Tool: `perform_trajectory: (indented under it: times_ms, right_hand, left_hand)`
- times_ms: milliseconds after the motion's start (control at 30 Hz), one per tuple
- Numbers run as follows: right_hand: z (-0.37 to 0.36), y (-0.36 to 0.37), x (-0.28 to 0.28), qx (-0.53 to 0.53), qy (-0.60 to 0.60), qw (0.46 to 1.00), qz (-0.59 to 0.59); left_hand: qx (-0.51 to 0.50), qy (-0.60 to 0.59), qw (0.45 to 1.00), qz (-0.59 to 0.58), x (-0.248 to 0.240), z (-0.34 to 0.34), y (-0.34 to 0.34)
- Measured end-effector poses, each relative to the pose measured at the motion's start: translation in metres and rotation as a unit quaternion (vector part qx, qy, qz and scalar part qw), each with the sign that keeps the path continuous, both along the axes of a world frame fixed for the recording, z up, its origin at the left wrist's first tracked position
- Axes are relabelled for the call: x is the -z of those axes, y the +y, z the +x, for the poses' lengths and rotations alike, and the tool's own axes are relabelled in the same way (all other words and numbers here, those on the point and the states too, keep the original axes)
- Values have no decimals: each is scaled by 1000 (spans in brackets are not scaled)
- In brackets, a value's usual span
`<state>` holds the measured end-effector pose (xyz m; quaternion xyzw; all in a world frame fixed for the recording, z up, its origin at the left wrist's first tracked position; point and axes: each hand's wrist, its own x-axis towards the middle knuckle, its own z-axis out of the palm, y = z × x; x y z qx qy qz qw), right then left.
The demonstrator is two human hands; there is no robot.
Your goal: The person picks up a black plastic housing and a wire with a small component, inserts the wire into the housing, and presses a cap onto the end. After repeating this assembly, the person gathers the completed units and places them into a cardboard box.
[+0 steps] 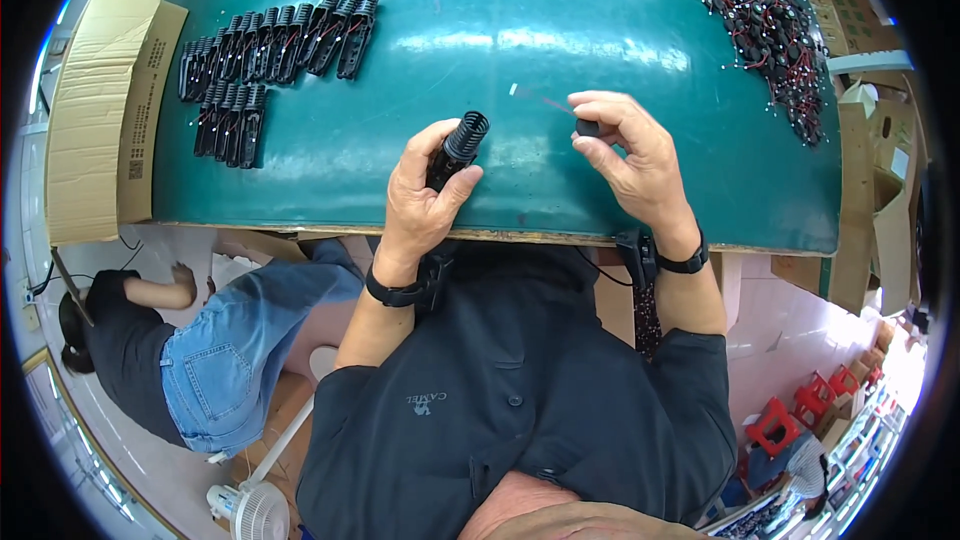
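Note:
My left hand (418, 202) is closed around a black plastic housing (464, 142) with a ribbed, coil-like end, which tilts up and away from me over the near part of the green table (540, 180). To its right, my right hand (640, 158) pinches a small round black part (587, 127) between thumb and fingers. Thin wires run from that part to a small white connector (514, 90), which hangs out to the left. The two held pieces are apart.
Rows of similar black housings (350, 38) lie at the left; more sit along the far edge. A heap of small wired black parts (765, 40) is at the right. Cardboard boxes (95, 120) flank the table. Another person (215, 360) bends at the lower left, near a fan (255, 512).

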<state>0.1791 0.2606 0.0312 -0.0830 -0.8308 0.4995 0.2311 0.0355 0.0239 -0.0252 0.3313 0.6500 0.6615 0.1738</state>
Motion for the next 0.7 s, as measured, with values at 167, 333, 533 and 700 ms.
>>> perform_trajectory:
  times_ms: [167,333,533,700]
  right_hand:
    - [10,2,-3,4,7,999,-31]
    - [16,-16,-27,42,104,994,13]
    - [14,-30,-39,14,198,968,157]
    - [11,-40,-30,14,220,960,173]
  left_hand:
    - [15,71,997,-25,-5,-6,-2]
    - [17,87,996,-4,-3,-7,-3]
    - [26,76,997,22,2,-9,-3]
    - [40,117,992,38,2,-13,-3]
